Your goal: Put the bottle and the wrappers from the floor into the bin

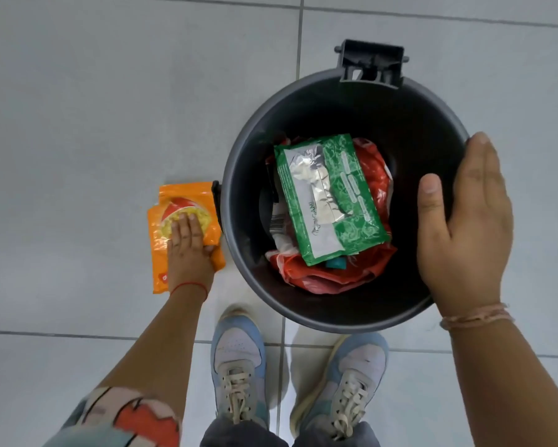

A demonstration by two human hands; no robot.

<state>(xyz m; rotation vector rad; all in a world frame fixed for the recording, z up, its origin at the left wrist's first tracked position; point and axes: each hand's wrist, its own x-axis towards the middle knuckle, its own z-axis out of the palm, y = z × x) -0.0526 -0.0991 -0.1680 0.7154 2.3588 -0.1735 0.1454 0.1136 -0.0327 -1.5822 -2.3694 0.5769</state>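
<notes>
An orange snack wrapper (187, 201) lies flat on the grey tiled floor just left of the bin. My left hand (187, 245) rests on top of it, fingers spread over its middle and thumb hooked at its right edge. The round dark bin (239, 162) stands open in the centre right. Inside lie a green and silver wrapper (345, 188) on top of a red wrapper (319, 272), with a bit of teal beneath. My right hand (464, 227) hovers flat above the bin's right rim, fingers together, holding nothing. No bottle shows.
My two feet in pale blue sneakers (239, 359) stand right in front of the bin. A black hinge bracket (371, 64) sticks out at the bin's far rim. Grey floor tiles (94, 108) stretch to the left and behind.
</notes>
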